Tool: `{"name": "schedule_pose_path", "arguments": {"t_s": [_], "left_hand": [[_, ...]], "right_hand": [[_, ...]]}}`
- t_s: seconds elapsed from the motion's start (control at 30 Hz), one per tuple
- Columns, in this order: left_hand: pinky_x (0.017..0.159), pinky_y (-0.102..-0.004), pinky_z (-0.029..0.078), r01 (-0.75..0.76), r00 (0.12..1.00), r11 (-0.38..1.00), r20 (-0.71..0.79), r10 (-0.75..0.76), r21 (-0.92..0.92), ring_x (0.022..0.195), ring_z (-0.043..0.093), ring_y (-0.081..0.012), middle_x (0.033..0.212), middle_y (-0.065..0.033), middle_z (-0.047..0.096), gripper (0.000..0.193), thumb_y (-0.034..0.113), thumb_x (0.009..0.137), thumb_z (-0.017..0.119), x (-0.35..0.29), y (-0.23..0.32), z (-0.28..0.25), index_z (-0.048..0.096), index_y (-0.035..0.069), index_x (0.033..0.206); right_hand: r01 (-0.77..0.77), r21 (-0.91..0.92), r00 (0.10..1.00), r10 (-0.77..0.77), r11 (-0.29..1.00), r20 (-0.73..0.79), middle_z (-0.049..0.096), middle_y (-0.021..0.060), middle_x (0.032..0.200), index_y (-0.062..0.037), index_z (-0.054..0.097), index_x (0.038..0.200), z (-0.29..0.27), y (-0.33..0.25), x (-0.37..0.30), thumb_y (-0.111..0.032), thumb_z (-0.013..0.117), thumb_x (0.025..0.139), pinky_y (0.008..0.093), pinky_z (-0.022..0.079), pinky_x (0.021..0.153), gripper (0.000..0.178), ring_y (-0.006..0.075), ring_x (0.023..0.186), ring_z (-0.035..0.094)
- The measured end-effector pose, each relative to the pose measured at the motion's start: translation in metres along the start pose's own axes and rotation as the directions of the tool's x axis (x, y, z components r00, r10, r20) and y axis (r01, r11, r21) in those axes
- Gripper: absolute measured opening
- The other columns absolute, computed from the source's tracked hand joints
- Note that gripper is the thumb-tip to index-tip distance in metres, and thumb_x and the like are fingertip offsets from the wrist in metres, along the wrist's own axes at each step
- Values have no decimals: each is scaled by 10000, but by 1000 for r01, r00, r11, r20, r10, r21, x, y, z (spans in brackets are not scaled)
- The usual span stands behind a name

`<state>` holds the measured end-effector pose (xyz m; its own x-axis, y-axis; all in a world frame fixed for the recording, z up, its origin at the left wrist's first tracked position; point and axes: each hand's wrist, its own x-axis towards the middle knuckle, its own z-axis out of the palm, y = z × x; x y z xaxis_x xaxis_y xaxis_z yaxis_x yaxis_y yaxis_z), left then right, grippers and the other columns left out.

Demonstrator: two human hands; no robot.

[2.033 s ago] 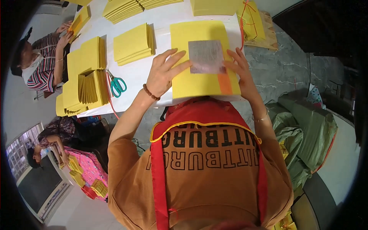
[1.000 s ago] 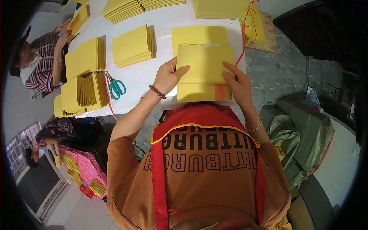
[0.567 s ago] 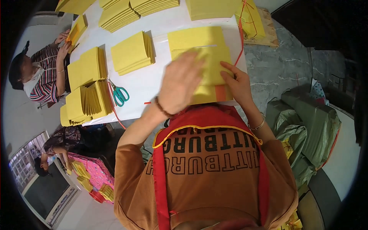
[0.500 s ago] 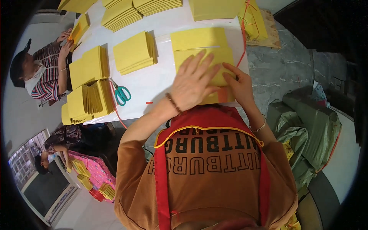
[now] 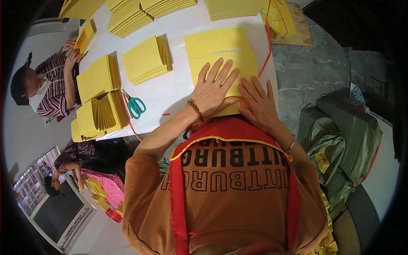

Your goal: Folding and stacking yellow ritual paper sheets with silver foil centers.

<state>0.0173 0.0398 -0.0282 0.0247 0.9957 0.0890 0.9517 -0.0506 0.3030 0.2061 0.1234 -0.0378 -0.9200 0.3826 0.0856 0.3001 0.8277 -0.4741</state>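
Observation:
Yellow folded paper [image 5: 221,40] lies on the white-covered table in front of me, with a crease or edge running across its upper part. My left hand [image 5: 214,89] rests flat on the paper, fingers spread and pointing away from me. Beside it, my right hand [image 5: 260,104] lies palm down over the paper's right edge, its fingers stretched out. Neither hand grips anything. The paper's near right corner is hidden under the right hand.
To the left are a yellow paper stack [image 5: 146,59], teal-handled scissors [image 5: 136,107] and fanned yellow bundles [image 5: 102,112]. A red cord [image 5: 267,46] hangs by the right edge. Two people work at left, one holding a yellow piece [image 5: 86,36]. Green wrapped bundles [image 5: 346,131] stand right.
My right hand has gone from curled fingers at the paper's right edge to lying flat on it, covering the orange strip seen there before. The left hand stays spread on the paper.

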Motion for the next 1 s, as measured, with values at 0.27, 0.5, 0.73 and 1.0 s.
{"name": "schedule_pose_path", "arguments": {"t_s": [0.27,0.5,0.73,1.0], "left_hand": [[849,-396,391,-57,990,958,-109,91,281,1044,473,-309,1193,-175,487,550,279,757,578,-3,8,-2,475,22,1232],[758,-333,458,-3,931,1000,-364,12,25,916,575,-262,1087,-128,596,454,77,709,535,-8,-21,-33,537,33,1161],[891,-407,349,399,850,870,-473,-232,289,1112,472,-237,1255,-23,511,691,-12,634,623,-77,-173,-46,478,218,1269],[1003,-438,283,339,936,906,7,-353,254,1251,330,-288,1412,-66,317,765,40,695,609,-99,-222,-6,315,242,1371]], "right_hand": [[-255,882,921,378,395,98,501,99,1268,-18,513,1217,-15,20,1,-267,466,925,397,302,1019,386,230,1210,425],[-104,870,834,518,482,-188,570,94,1156,-9,549,1165,-21,20,13,-199,406,959,324,391,927,315,179,1091,514],[-186,825,845,515,534,-142,599,82,1082,-4,569,1122,-9,14,12,-189,426,953,306,402,895,289,165,1027,541],[-255,710,833,522,657,-183,611,72,1048,1,592,1082,0,13,9,-139,460,935,288,401,886,242,155,1000,549]]}}
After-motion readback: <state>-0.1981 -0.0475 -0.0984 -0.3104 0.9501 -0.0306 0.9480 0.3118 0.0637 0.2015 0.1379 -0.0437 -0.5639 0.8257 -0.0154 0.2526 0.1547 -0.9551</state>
